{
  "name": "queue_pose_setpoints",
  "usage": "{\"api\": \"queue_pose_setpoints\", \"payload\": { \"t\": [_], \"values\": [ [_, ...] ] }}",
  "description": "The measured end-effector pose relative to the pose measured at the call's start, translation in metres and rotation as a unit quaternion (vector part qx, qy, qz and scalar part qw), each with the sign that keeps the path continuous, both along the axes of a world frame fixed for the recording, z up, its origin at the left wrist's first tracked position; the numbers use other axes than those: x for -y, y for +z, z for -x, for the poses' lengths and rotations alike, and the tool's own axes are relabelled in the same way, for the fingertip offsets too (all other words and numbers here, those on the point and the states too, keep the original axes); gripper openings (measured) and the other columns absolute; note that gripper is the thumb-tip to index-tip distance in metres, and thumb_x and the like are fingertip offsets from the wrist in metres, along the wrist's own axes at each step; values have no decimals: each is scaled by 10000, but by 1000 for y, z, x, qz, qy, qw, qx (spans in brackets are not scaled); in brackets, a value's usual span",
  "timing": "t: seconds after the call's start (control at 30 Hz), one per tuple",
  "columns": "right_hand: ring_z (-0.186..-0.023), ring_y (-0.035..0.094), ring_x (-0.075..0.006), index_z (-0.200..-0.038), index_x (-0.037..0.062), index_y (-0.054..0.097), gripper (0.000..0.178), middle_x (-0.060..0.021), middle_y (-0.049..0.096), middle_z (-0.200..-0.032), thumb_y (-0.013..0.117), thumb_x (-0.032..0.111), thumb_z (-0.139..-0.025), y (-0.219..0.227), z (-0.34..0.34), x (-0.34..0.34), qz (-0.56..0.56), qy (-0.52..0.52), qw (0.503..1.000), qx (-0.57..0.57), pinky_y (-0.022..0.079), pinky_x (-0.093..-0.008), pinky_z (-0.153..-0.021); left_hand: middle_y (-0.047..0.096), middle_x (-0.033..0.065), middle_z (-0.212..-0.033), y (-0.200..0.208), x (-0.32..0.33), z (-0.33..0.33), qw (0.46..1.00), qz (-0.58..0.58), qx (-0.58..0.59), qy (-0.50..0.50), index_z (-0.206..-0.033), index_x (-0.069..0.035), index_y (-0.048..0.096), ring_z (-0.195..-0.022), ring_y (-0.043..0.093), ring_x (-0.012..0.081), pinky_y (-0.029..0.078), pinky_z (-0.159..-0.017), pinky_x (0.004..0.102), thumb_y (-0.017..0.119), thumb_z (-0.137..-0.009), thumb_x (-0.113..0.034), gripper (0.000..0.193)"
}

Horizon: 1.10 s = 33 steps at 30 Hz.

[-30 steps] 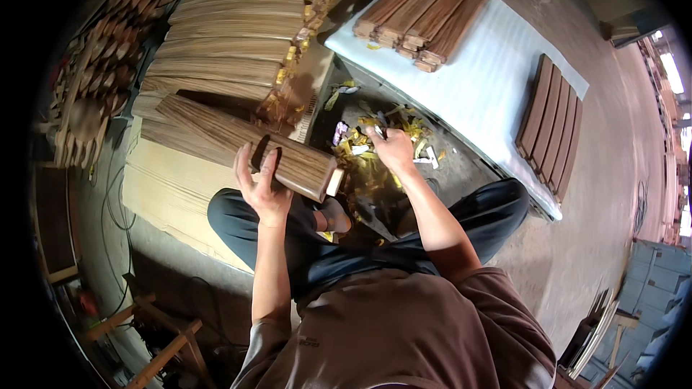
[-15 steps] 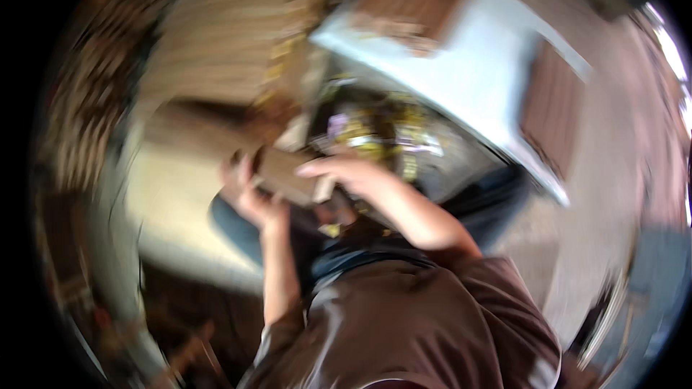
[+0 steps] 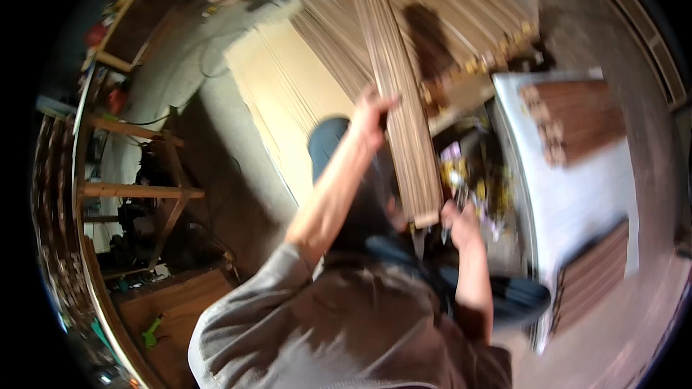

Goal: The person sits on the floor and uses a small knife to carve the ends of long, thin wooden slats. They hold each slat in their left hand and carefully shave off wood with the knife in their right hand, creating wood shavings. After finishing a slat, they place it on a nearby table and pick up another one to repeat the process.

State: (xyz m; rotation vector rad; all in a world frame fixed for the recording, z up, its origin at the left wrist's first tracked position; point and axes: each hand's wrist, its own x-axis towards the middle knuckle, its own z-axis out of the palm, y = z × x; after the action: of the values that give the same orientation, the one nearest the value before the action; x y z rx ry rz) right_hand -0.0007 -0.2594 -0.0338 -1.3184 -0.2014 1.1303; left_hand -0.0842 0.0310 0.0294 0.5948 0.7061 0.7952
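Foreground: the right hand (image 3: 461, 222) curls its fingers beside the near end of a striped wooden board (image 3: 405, 148); blur hides any hold. The left hand (image 3: 371, 119) closes thumb and fingers on its edge. Beyond, stacked boards (image 3: 461, 0), yellow-ended, apparently remain; darker slats (image 3: 582, 117) on a white sheet (image 3: 577, 205) seem done.

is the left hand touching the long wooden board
Touching: the head view shows the left hand lapping over the left edge of the long wooden board.
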Motion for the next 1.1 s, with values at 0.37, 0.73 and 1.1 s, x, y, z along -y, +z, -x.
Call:
{"api": "queue_pose_setpoints", "payload": {
  "t": [0.37,0.73,1.1],
  "values": [
    [-543,472,-80,-1122,44,649,291,-39,629,-824,563,310,-1041,-5,-31,67,26,-144,988,-41,338,-230,-462,621,209,-1252,66,15,-60,991,-73,-37,-107,-1469,3,374,-1119,640,293,561,-967,462,639,-862,88,667],
    [-1020,587,-306,-1135,152,707,394,-100,585,-1246,717,77,-748,151,-69,85,163,-69,554,814,565,-409,-791,650,170,-1260,89,-11,-84,874,-254,-22,-413,-1401,47,509,-1159,618,281,477,-1036,348,708,-590,29,836],
    [-930,499,-176,-1344,51,605,496,-76,629,-1111,582,247,-889,199,-108,95,244,68,239,937,409,-230,-628,661,122,-1258,132,36,-105,605,-381,-155,-682,-1319,103,582,-1193,586,227,374,-1089,333,789,-454,8,895]
  ]
}}
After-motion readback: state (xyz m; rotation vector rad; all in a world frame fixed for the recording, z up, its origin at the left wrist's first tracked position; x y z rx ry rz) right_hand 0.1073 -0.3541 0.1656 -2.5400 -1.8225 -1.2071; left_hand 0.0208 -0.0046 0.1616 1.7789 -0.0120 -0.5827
